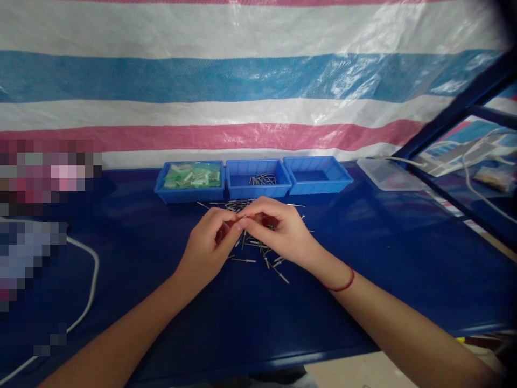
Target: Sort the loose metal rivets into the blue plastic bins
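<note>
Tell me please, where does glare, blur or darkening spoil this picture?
Head view: glare streaks the striped tarp; pixelated blocks mask the left edge; the top right corner darkens; the left hand and right hand are sharp, their pinched pin barely resolved.

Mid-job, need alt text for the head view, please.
Both hands meet fingertip to fingertip: the left hand and right hand pinch a thin metal pin above loose pins scattered on a blue table. Behind stand three blue bins, the middle one holding more pins.

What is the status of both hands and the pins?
Left hand and right hand together, both pinching one metal pin. Loose pins scattered beneath. Three blue bins behind, untouched.
</note>
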Demonstrator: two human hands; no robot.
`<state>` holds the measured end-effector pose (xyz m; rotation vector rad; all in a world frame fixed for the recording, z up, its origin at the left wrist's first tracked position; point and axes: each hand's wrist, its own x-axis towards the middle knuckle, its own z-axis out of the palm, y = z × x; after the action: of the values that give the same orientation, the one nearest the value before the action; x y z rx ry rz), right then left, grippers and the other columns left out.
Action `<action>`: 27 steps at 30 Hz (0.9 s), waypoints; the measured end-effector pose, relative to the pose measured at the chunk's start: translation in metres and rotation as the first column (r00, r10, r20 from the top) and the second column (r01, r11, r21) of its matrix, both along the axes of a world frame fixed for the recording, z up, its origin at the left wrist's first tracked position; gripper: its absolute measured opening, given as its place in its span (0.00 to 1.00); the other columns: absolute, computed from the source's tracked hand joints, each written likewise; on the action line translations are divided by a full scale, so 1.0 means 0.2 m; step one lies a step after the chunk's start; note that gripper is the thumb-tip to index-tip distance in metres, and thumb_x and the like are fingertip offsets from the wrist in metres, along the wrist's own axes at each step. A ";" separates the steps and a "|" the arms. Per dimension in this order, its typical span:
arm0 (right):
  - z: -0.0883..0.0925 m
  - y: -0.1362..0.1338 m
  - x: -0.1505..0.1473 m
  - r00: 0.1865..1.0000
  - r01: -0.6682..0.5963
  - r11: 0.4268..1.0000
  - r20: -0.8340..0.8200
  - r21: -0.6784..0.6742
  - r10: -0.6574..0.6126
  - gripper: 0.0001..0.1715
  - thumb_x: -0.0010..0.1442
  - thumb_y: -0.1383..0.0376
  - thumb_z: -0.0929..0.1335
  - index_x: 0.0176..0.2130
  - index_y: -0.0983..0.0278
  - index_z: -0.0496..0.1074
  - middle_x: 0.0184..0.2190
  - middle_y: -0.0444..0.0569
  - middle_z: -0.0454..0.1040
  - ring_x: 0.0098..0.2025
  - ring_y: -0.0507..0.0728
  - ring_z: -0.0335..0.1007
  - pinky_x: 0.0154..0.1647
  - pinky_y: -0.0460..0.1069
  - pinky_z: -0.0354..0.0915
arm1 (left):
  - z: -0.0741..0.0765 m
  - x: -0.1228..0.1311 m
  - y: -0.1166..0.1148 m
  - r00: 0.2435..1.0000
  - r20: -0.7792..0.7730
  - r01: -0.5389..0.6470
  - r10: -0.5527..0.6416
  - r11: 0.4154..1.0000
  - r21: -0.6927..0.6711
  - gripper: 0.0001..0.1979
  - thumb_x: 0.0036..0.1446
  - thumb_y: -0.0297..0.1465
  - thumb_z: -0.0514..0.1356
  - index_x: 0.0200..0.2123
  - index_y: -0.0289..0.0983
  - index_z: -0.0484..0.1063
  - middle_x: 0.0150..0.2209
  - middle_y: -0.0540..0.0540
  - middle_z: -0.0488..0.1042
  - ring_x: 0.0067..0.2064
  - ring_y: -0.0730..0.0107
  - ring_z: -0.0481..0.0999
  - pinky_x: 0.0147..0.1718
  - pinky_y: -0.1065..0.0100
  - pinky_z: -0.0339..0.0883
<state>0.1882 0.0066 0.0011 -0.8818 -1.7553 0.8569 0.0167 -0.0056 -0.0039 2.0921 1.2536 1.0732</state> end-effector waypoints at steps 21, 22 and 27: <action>0.06 0.13 0.09 0.893 0.311 0.907 0.240 0.284 -0.381 0.10 0.63 0.65 0.64 0.32 0.62 0.74 0.29 0.47 0.73 0.29 0.53 0.66 0.32 0.51 0.63 | 0.00 -0.01 0.00 1.000 -0.011 -0.018 0.019 0.999 0.029 0.05 0.61 0.29 0.56 0.41 0.37 0.67 0.31 0.51 0.71 0.28 0.77 0.68 0.28 0.73 0.63; 0.07 0.17 0.10 0.866 0.323 0.891 0.278 0.321 -0.414 0.11 0.63 0.65 0.64 0.32 0.62 0.74 0.29 0.47 0.73 0.29 0.53 0.66 0.32 0.51 0.62 | 0.00 -0.01 0.00 1.000 -0.020 -0.005 0.005 1.000 0.028 0.05 0.61 0.29 0.56 0.40 0.37 0.68 0.32 0.51 0.71 0.28 0.77 0.68 0.28 0.73 0.63; 0.08 0.34 0.09 0.777 0.334 0.856 0.399 0.394 -0.487 0.13 0.63 0.61 0.64 0.38 0.65 0.76 0.34 0.53 0.74 0.34 0.57 0.68 0.38 0.53 0.62 | -0.01 -0.02 -0.01 0.997 -0.064 0.051 -0.049 0.998 0.033 0.04 0.61 0.28 0.55 0.40 0.37 0.68 0.33 0.50 0.72 0.28 0.76 0.69 0.29 0.73 0.64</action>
<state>0.2067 0.0740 0.0167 -1.2909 -1.9311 0.0529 0.0137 -0.0079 -0.0055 2.1874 1.2133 1.0204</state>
